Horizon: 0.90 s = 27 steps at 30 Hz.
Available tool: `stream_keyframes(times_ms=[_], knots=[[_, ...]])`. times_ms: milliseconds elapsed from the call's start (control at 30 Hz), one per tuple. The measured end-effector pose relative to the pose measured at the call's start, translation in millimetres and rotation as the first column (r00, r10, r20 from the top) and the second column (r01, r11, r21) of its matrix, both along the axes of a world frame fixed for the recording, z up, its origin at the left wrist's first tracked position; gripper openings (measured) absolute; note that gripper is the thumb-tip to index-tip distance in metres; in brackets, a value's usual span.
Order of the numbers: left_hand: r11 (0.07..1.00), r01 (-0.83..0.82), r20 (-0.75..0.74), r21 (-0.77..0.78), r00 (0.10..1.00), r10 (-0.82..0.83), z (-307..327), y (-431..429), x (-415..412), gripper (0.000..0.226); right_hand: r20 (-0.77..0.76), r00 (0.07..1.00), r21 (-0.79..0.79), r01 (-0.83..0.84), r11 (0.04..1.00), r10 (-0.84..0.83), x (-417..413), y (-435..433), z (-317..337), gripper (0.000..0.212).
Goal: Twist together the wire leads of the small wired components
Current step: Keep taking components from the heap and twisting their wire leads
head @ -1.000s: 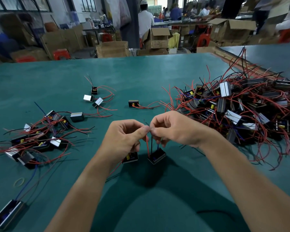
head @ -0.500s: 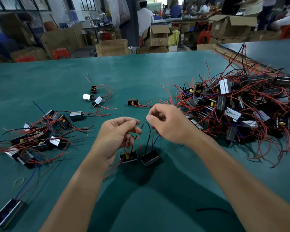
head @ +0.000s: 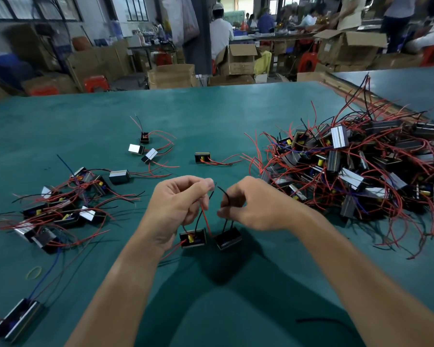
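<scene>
Head view: green table [head: 211, 113], cardboard boxes [head: 171, 76] behind.

Green table [head: 211, 111]; cardboard boxes [head: 171, 76], red stools [head: 95, 83], windows [head: 135, 7] behind.

Two components [head: 210, 239] lie side by side on the table [head: 211, 116], between wired heaps left [head: 60, 209] and right [head: 356, 166].

My left hand [head: 178, 206] and right hand [head: 256, 206] have come apart. A second ago their fingertips met in one pinch over the wires, and now there is a gap between them, above the near middle of the table [head: 236, 116]. The left has kept the red wire [head: 206, 219], and the right has drawn away with a black wire [head: 223, 195], its free end now curling up loose in that gap.
</scene>
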<state>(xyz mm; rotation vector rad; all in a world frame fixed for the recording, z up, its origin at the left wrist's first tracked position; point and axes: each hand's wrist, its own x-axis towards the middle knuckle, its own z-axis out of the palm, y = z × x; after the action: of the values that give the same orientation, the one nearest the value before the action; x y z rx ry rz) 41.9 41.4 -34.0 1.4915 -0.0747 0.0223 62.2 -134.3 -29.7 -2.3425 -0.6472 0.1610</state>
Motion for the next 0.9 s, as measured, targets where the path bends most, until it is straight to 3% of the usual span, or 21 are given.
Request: stream_keyframes(times_ms=[100,167,233,333,433,633,733,900], knots=[[1.000,-0.026,-0.014,-0.007,1.000,0.026,-0.5,-1.2,-0.4,0.011,0.058,0.998,0.042,0.038,0.998,-0.040,3.2,-4.6,0.3,0.020],[0.998,-0.060,0.004,-0.002,0.998,0.060,-1.2,-3.9,-0.2,0.014,-0.058,0.998,0.184,0.013,0.983,-0.002,1.4,-4.7,0.1,0.007],[0.993,-0.115,0.061,-0.003,0.991,0.115,-2.3,-6.6,0.2,0.015,-0.185,0.978,0.290,-0.044,0.956,0.101,-4.5,1.0,-1.8,0.034],[0.973,-0.226,0.183,0.049,0.960,0.213,-4.8,-7.9,1.4,0.017,-0.141,0.980,0.333,-0.083,0.939,0.137,-12.6,19.1,-10.6,0.057],[0.939,-0.341,0.261,0.049,0.912,0.318,-7.1,-4.6,5.1,0.020,-0.102,0.992,0.378,-0.033,0.925,0.077,-10.9,28.0,-15.0,0.044],[0.896,-0.436,0.226,-0.079,0.868,0.442,-5.4,0.9,7.9,0.019,-0.112,0.993,0.407,0.018,0.913,0.030,-2.3,16.9,-11.8,0.024],[0.906,-0.407,0.170,-0.117,0.890,0.422,-3.0,2.1,6.6,0.017,-0.073,0.997,0.364,0.031,0.931,-0.004,-2.2,18.5,-13.0,0.024],[0.920,-0.212,0.035,-0.330,0.971,0.237,1.5,5.3,2.2,0.019,0.133,0.990,0.060,0.028,0.998,-0.036,-11.3,28.0,-20.2,0.053]])
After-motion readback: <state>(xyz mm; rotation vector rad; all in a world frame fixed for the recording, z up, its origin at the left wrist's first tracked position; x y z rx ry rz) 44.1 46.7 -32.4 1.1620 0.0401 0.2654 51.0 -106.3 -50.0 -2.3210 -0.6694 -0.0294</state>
